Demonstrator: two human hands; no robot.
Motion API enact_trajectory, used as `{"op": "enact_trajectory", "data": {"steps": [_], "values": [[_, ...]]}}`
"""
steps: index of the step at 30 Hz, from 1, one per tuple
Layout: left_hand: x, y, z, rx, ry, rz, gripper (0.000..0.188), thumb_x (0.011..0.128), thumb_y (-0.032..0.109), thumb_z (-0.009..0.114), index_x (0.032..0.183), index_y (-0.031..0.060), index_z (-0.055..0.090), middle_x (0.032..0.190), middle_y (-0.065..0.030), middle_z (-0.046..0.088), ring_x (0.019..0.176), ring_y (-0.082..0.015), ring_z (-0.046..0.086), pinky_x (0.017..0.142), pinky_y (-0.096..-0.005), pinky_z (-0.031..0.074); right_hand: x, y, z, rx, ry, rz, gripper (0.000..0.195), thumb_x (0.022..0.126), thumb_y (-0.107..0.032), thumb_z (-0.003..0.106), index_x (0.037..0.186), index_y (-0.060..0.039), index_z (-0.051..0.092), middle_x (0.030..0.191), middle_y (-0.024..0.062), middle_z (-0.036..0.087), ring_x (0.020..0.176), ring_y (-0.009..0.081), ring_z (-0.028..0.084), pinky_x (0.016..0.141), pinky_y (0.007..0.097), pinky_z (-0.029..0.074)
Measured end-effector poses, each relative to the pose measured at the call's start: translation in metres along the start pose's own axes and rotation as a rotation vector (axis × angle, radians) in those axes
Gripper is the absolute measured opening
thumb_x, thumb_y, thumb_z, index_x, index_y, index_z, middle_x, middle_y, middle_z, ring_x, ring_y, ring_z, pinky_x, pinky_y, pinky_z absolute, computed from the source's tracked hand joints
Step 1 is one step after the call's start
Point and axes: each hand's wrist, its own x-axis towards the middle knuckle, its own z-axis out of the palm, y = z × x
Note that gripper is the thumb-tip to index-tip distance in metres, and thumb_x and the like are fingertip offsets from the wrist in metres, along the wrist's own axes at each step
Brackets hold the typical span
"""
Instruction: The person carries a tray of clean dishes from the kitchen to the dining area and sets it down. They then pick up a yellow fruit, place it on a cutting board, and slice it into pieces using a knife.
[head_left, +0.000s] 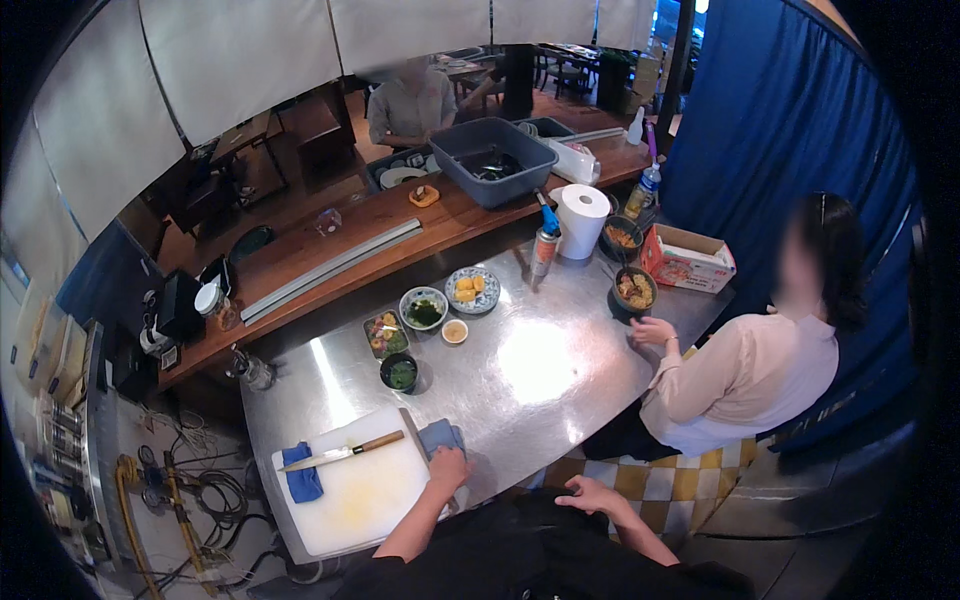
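My left hand (450, 466) rests on the edge of a folded blue-grey cloth (441, 436) beside the white cutting board (375, 499); whether its fingers grip the cloth cannot be told. Off the table's front edge, my right hand (589, 495) hangs with fingers apart and nothing in it. A kitchen knife with a wooden handle (382, 441) lies across the board, its blade over a blue cloth (303, 472). Behind the board stand a dark cup of green leaves (399, 373), a tray of mixed food (386, 335), a patterned bowl of greens (424, 308), a small sauce cup (454, 331) and a plate of yellow pieces (472, 290).
At the right, a person (750, 375) reaches towards a food bowl (634, 291). A paper towel roll (583, 221), a blowtorch (546, 244) and a cardboard box (688, 259) stand at the back. The wooden counter (360, 262) bears a grey bin (491, 161); another person (412, 105) is beyond it.
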Motion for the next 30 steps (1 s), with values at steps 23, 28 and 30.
{"op": "enact_trajectory", "data": {"steps": [23,28,30], "values": [[0.004,0.035,-0.024,0.014,-0.098,-0.155,0.069,0.083,0.056,0.068,0.111,-0.0068,0.067,0.122,-0.0362,0.057,0.118,-0.0468,0.055,0.098,-0.05,0.049,0.035,-0.005,-0.11,0.147,0.602,-0.371,0.041,0.084,-0.03,0.076,0.111,-0.0013,0.067,0.086,0.0168,0.073,0.074,0.0239,0.07,0.072,0.035,0.056],[0.027,0.021,-0.009,0.045,-0.182,-0.289,0.068,0.08,0.06,0.069,0.106,-0.0024,0.07,0.117,-0.0302,0.064,0.113,-0.0443,0.06,0.096,-0.0483,0.05,0.072,-0.018,-0.243,0.205,0.859,-0.464,0.029,0.084,-0.025,0.075,0.1,-0.0015,0.068,0.073,0.0121,0.07,0.065,0.0221,0.068,0.069,0.0356,0.055],[0.03,0.033,-0.015,0.199,-0.138,-0.284,0.06,0.083,0.055,0.07,0.111,0.0017,0.071,0.107,-0.0251,0.069,0.1,-0.0348,0.067,0.088,-0.0429,0.054,0.09,-0.017,-0.307,0.282,0.949,-0.476,0.027,0.083,-0.022,0.076,0.098,-0.0015,0.068,0.073,0.0113,0.07,0.066,0.021,0.068,0.069,0.034,0.054]]}}
